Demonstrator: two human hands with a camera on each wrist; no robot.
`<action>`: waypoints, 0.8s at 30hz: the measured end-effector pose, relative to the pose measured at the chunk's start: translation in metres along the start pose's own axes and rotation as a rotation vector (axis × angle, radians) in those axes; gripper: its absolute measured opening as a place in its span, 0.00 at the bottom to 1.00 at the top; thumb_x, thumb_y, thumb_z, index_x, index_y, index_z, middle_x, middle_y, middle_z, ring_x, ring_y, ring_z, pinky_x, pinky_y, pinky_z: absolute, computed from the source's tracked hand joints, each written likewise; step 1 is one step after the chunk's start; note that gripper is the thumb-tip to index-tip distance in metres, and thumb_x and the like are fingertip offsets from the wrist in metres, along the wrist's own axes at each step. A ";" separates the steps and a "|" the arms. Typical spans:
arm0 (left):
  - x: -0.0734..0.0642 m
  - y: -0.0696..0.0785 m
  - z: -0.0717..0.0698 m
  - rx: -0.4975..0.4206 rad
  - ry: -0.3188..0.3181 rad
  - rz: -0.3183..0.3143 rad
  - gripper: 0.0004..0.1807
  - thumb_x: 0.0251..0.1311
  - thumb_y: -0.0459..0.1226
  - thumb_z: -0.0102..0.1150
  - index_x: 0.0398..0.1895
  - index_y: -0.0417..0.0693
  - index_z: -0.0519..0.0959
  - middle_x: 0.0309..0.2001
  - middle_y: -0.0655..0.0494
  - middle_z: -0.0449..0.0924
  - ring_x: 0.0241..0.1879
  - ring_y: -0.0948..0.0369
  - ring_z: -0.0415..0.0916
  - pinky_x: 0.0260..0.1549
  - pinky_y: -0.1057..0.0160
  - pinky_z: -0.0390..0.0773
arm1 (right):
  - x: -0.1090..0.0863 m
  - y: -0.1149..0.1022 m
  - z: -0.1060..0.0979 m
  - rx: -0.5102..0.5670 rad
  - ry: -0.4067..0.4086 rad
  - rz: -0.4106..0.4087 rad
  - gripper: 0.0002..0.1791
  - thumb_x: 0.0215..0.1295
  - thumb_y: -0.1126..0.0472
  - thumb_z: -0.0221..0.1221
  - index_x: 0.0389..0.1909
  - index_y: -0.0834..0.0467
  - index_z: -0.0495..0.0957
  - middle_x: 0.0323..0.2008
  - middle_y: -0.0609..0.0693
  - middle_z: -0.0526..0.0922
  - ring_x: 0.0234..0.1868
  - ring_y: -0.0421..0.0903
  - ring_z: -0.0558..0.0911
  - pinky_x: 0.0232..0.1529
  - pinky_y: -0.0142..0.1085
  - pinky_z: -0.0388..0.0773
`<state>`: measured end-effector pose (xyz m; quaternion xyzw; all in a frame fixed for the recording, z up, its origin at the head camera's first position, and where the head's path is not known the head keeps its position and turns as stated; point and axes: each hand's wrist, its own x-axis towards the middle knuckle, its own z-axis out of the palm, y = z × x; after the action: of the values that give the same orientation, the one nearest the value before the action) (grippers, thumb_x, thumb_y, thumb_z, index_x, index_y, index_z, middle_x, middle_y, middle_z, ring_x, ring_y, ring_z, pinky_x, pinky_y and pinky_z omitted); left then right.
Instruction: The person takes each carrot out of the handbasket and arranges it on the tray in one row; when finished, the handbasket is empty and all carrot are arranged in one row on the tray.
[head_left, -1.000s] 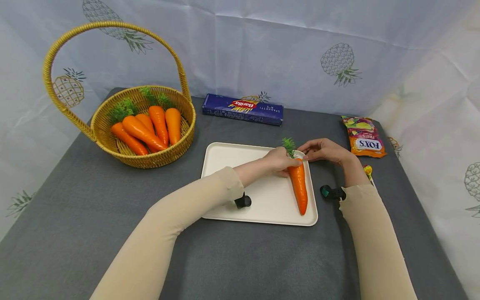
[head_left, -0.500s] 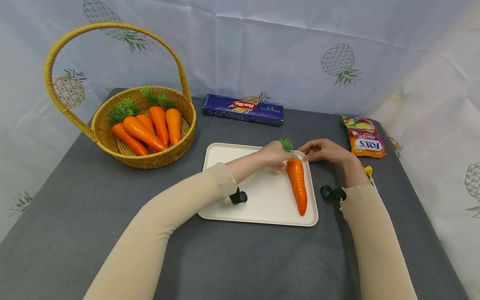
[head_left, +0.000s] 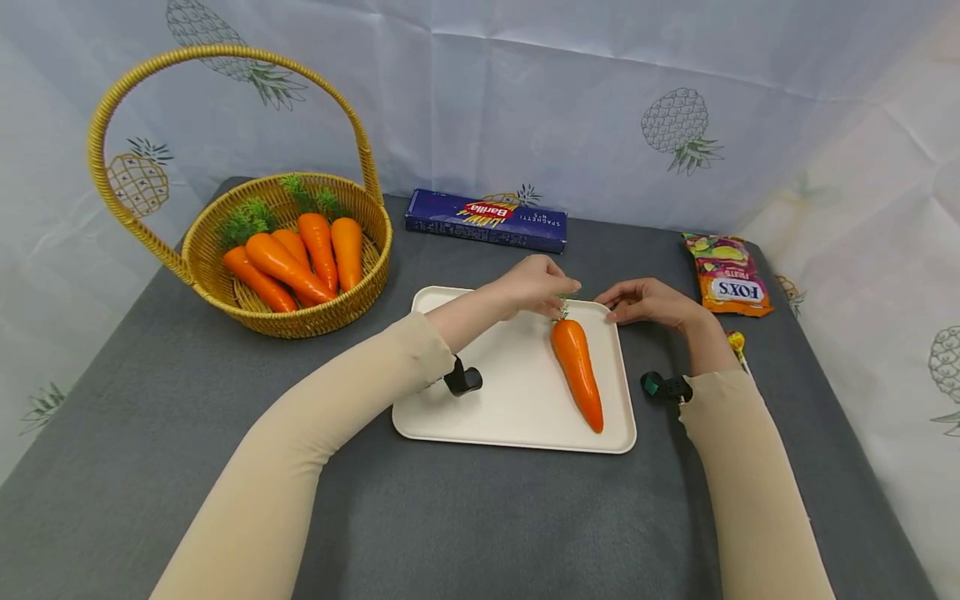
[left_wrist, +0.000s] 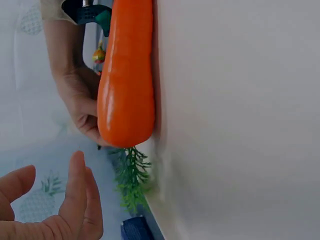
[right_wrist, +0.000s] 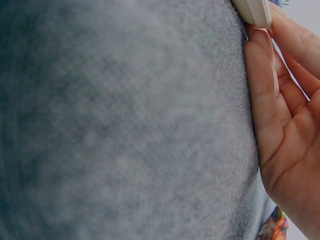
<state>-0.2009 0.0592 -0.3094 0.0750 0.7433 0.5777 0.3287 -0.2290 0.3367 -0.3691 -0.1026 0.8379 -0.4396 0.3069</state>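
Observation:
On the cream tray (head_left: 517,408) lies an orange carrot (head_left: 577,375), toward the right side, its green leafy top pointing to the far edge. My left hand (head_left: 534,283) hovers over the tray's far side, overlapping the leaves in the head view. In the left wrist view, the left hand's fingers (left_wrist: 75,200) are extended, with nothing between them and the carrot (left_wrist: 129,85) apart from them. At the far right corner of the tray, my right hand (head_left: 651,302) pinches the rim (right_wrist: 257,12) between thumb and fingers, the hand resting on the dark cloth.
A yellow wicker basket (head_left: 330,321) with several carrots (head_left: 288,258) stands at the back left. Behind the tray is a blue spaghetti box (head_left: 486,220). To the right lie a Fox's candy bag (head_left: 727,273) and a lollipop (head_left: 737,343), the latter beside my right forearm.
My left hand has let go of the carrot and moved up and left. The carrot's leafy end has shifted left on the tray. My right hand has stayed at the corner.

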 end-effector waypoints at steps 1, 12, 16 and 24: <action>-0.001 0.001 -0.002 -0.018 0.005 0.005 0.21 0.70 0.39 0.57 0.58 0.36 0.67 0.64 0.39 0.70 0.58 0.47 0.79 0.55 0.56 0.84 | 0.000 0.000 0.000 0.001 0.000 0.000 0.25 0.66 0.62 0.63 0.62 0.68 0.72 0.41 0.38 0.84 0.39 0.39 0.80 0.48 0.25 0.84; -0.018 0.016 -0.028 -0.019 0.056 0.055 0.18 0.71 0.39 0.55 0.57 0.37 0.68 0.62 0.42 0.71 0.60 0.45 0.76 0.59 0.54 0.82 | 0.002 0.002 0.000 -0.002 -0.002 -0.001 0.25 0.66 0.63 0.62 0.62 0.69 0.72 0.40 0.36 0.84 0.38 0.37 0.81 0.47 0.26 0.84; -0.024 0.023 -0.040 -0.023 0.075 0.079 0.18 0.71 0.39 0.54 0.56 0.38 0.68 0.61 0.43 0.72 0.59 0.47 0.77 0.57 0.55 0.84 | 0.001 0.001 0.000 0.002 -0.003 -0.004 0.25 0.66 0.64 0.62 0.61 0.69 0.72 0.40 0.36 0.83 0.38 0.37 0.80 0.47 0.26 0.84; -0.035 0.032 -0.064 -0.027 0.097 0.109 0.18 0.73 0.39 0.52 0.60 0.39 0.69 0.64 0.45 0.69 0.56 0.51 0.76 0.55 0.60 0.85 | 0.001 0.002 0.000 0.004 0.002 -0.011 0.25 0.66 0.64 0.63 0.61 0.69 0.72 0.39 0.37 0.83 0.38 0.38 0.80 0.47 0.26 0.84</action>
<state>-0.2196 0.0009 -0.2588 0.0827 0.7452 0.6078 0.2615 -0.2295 0.3371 -0.3714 -0.1064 0.8366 -0.4431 0.3039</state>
